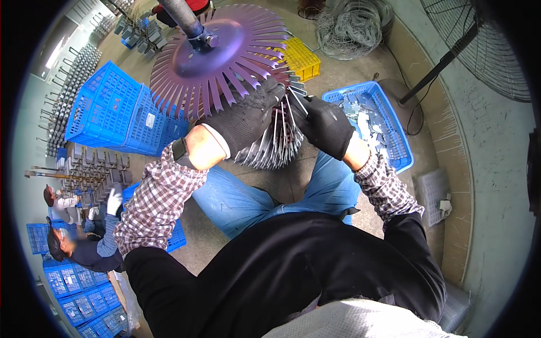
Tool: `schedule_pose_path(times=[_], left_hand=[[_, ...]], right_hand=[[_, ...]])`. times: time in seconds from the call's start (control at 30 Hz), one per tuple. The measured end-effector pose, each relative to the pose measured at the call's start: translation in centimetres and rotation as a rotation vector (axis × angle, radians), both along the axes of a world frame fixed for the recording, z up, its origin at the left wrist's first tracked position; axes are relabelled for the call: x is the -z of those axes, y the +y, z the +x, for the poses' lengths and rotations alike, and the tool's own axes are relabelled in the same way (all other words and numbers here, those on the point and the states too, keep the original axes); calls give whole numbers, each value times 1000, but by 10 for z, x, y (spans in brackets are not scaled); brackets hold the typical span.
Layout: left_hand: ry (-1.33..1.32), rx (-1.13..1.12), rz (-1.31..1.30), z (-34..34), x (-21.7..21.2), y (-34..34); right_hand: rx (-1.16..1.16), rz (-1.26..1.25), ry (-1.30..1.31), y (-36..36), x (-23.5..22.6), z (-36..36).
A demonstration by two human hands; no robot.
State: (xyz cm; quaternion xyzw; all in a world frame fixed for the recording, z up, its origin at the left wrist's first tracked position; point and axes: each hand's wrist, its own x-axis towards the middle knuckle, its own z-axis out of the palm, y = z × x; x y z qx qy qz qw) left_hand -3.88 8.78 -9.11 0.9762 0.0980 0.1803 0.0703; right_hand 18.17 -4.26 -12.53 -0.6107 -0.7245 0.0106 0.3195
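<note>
A round metal disc (225, 53) with many radial fins stands on a pole in front of me, with a second ring of fins (270, 149) beneath it. In a black glove, my left hand (248, 115) grips the fins at the disc's near right edge. My right hand (324, 124), also gloved in black, pinches a thin metal strip (297, 101) and holds it against the fin ring just beside the left hand. Both sleeves are plaid.
A blue basket (389, 132) of flat metal pieces sits to my right. Blue crates (112, 110) stand at left, a yellow crate (301, 56) behind the disc. Wire coils (352, 25) and a standing fan (490, 45) are at far right. Two people work at lower left.
</note>
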Motion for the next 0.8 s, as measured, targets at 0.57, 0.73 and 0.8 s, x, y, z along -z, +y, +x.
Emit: schedule_pose_path(times=[0.57, 0.73, 0.8], left_hand=[[61, -51, -270, -11, -31, -5], [107, -61, -192, -19, -23, 1], [129, -81, -174, -19, -21, -2]], right_hand=[[-140, 34, 205, -2, 29, 15], [19, -57, 609, -34, 83, 76], [316, -245, 625, -50, 132, 127]])
